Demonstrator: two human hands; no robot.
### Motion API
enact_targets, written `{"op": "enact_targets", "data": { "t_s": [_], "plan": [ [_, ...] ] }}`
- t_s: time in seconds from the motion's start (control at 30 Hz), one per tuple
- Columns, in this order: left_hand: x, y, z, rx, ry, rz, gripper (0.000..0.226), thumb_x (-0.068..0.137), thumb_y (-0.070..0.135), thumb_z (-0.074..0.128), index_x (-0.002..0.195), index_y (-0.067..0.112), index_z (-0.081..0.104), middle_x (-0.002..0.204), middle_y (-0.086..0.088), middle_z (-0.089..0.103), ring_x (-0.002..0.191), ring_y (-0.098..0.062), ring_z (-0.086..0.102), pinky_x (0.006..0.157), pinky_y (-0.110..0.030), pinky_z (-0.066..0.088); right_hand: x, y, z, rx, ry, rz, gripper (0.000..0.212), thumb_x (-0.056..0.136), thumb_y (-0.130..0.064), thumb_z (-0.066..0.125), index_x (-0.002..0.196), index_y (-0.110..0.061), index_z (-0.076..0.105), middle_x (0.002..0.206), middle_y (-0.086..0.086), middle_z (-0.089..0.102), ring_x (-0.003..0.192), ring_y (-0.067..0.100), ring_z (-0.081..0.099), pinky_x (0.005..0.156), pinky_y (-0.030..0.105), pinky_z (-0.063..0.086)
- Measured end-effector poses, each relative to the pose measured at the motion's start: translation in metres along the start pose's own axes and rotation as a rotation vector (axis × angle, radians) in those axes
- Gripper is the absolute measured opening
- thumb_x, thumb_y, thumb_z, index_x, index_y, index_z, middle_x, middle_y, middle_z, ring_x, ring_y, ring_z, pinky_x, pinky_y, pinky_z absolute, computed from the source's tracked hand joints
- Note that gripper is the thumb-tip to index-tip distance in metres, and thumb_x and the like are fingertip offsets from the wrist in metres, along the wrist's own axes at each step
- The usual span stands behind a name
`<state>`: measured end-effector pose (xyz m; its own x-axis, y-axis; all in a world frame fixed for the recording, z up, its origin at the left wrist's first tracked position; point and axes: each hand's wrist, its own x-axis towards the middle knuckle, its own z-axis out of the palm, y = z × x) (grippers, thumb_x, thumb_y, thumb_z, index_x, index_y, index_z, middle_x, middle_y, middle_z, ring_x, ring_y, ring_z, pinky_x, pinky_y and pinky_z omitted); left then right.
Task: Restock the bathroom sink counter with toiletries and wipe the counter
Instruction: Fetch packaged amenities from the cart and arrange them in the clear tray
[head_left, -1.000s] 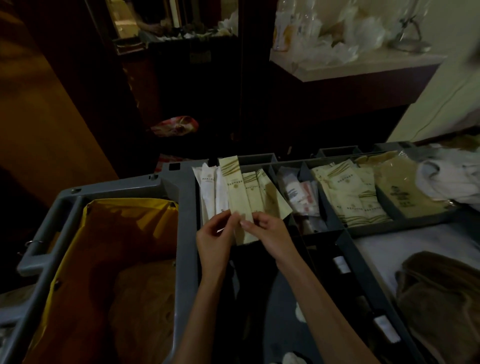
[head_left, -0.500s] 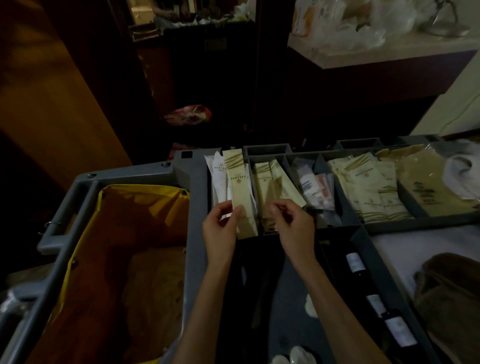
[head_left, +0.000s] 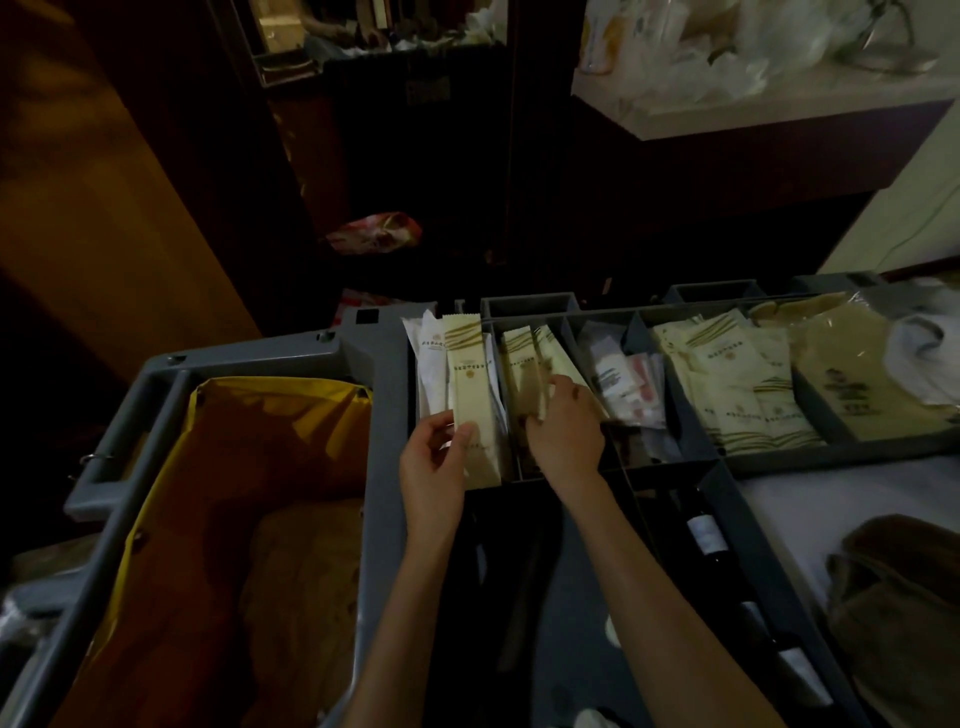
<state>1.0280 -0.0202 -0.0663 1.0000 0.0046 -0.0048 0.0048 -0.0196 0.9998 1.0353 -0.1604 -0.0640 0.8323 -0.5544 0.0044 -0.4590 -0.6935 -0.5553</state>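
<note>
Head cam, looking down into a grey housekeeping cart (head_left: 379, 395) in pretty dim light. Pinching the lower part of a long cream sachet (head_left: 470, 395) between thumb and fingertips of the left hand (head_left: 434, 467), with the sachet standing upright in the far-left slot of the divided tray (head_left: 831, 457), right up against a couple of white wrapped sachets (head_left: 431, 353) behind it. One slot over, digging the right hand (head_left: 563, 431) into a bunch of similar cream sachets (head_left: 519, 364) leaning to the right. Fingers curled down among them and thumb lying on the slanted one, but way too blurry to say whether anything is actually gripped. Further right along the tray: small clear packets (head_left: 628, 384) with pinkish print, then a stack of flat cream packets (head_left: 737, 384), then tan bags (head_left: 852, 384) in the end slot. So, plenty of toiletries sitting in the cart tray and just one in hand. Left of all that, a yellow bag (head_left: 291, 410) hanging open in the cart's big bin. Near side of the tray, a few dark bottles (head_left: 704, 535) with white labels lying in a narrow channel, plus a brown towel (head_left: 893, 597) at the bottom right and a white cloth (head_left: 924, 358) at the right edge. Up top right, well apart from the cart, a pale counter (head_left: 779, 109) cluttered with crumpled clear plastic.
</note>
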Motion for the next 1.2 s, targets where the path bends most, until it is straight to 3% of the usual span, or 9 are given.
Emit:
{"op": "enact_targets", "data": {
  "t_s": [0.1, 0.23, 0.4, 0.5, 0.6, 0.73, 0.9, 1.03, 1.2],
  "plan": [
    [0.001, -0.001, 0.000, -0.010, -0.003, -0.026, 0.016, 0.091, 0.016, 0.062, 0.107, 0.014, 0.062, 0.098, -0.006, 0.070, 0.090, -0.020, 0.068, 0.076, -0.033, 0.058, 0.003, 0.003, -0.001, 0.055, -0.057, 0.024, 0.040, 0.090, -0.019, 0.060, 0.127, -0.008, 0.047, 0.120, 0.014, 0.053, 0.104, 0.032, 0.059, 0.079, 0.038, 0.050],
    [0.001, 0.000, -0.001, -0.020, -0.008, -0.025, 0.014, 0.091, 0.015, 0.062, 0.105, 0.016, 0.062, 0.098, -0.007, 0.070, 0.089, -0.019, 0.069, 0.070, -0.026, 0.057, 0.003, 0.013, -0.005, 0.377, -0.157, 0.129, 0.032, 0.088, -0.017, 0.064, 0.117, -0.005, 0.058, 0.107, 0.009, 0.061, 0.089, 0.026, 0.063, 0.079, 0.041, 0.056],
    [0.003, 0.000, 0.001, -0.018, -0.011, -0.016, 0.018, 0.090, 0.015, 0.064, 0.107, 0.014, 0.063, 0.097, -0.008, 0.070, 0.088, -0.020, 0.069, 0.071, -0.031, 0.057, -0.010, 0.014, -0.023, 0.755, -0.186, 0.175, 0.018, 0.088, -0.013, 0.066, 0.105, -0.008, 0.059, 0.102, 0.008, 0.066, 0.081, 0.015, 0.064, 0.064, 0.022, 0.054],
    [0.003, 0.000, 0.001, -0.030, -0.005, -0.013, 0.019, 0.090, 0.015, 0.064, 0.108, 0.013, 0.064, 0.096, -0.011, 0.070, 0.086, -0.021, 0.069, 0.065, -0.024, 0.054, -0.026, 0.009, -0.036, 0.916, -0.247, 0.151, 0.013, 0.087, -0.011, 0.068, 0.098, -0.009, 0.060, 0.091, 0.000, 0.067, 0.079, 0.010, 0.064, 0.058, 0.011, 0.048],
    [-0.001, 0.004, 0.002, -0.117, -0.022, -0.064, 0.018, 0.090, 0.014, 0.064, 0.108, 0.015, 0.063, 0.097, -0.008, 0.071, 0.082, -0.015, 0.069, 0.060, -0.021, 0.054, -0.045, 0.009, -0.044, 1.004, -0.337, 0.120, 0.015, 0.085, -0.012, 0.070, 0.099, -0.011, 0.064, 0.091, -0.001, 0.072, 0.078, 0.008, 0.070, 0.062, 0.014, 0.050],
    [-0.015, 0.010, 0.011, -0.253, -0.068, -0.121, 0.024, 0.089, 0.011, 0.064, 0.113, 0.013, 0.060, 0.102, -0.007, 0.070, 0.089, -0.016, 0.070, 0.067, -0.029, 0.059, -0.062, 0.013, -0.044, 1.137, -0.370, 0.175, 0.026, 0.084, -0.012, 0.071, 0.109, -0.010, 0.064, 0.102, 0.008, 0.073, 0.086, 0.016, 0.071, 0.066, 0.024, 0.056],
    [-0.027, 0.019, 0.017, -0.375, -0.121, -0.101, 0.021, 0.088, 0.007, 0.064, 0.103, 0.021, 0.061, 0.093, 0.000, 0.074, 0.085, -0.011, 0.071, 0.065, -0.024, 0.057, -0.075, 0.022, -0.050, 1.199, -0.308, 0.222, 0.023, 0.083, -0.010, 0.071, 0.105, -0.009, 0.065, 0.099, 0.008, 0.073, 0.080, 0.016, 0.072, 0.064, 0.026, 0.057],
    [-0.035, 0.019, 0.023, -0.330, -0.299, -0.109, 0.033, 0.083, 0.002, 0.068, 0.113, 0.016, 0.061, 0.101, -0.004, 0.073, 0.094, -0.017, 0.070, 0.076, -0.033, 0.059, -0.086, 0.037, -0.055, 1.133, -0.195, 0.237, 0.016, 0.082, -0.008, 0.071, 0.097, -0.009, 0.065, 0.091, 0.008, 0.072, 0.073, 0.014, 0.070, 0.062, 0.026, 0.057],
    [-0.050, 0.011, 0.036, -0.298, -0.493, -0.150, 0.046, 0.078, -0.009, 0.067, 0.114, 0.017, 0.058, 0.102, 0.002, 0.071, 0.094, -0.012, 0.070, 0.071, -0.022, 0.056, -0.104, 0.056, -0.057, 1.165, -0.103, 0.324, 0.013, 0.083, -0.007, 0.070, 0.096, -0.010, 0.066, 0.096, 0.012, 0.071, 0.083, 0.021, 0.069, 0.069, 0.031, 0.056]
  ]
}}
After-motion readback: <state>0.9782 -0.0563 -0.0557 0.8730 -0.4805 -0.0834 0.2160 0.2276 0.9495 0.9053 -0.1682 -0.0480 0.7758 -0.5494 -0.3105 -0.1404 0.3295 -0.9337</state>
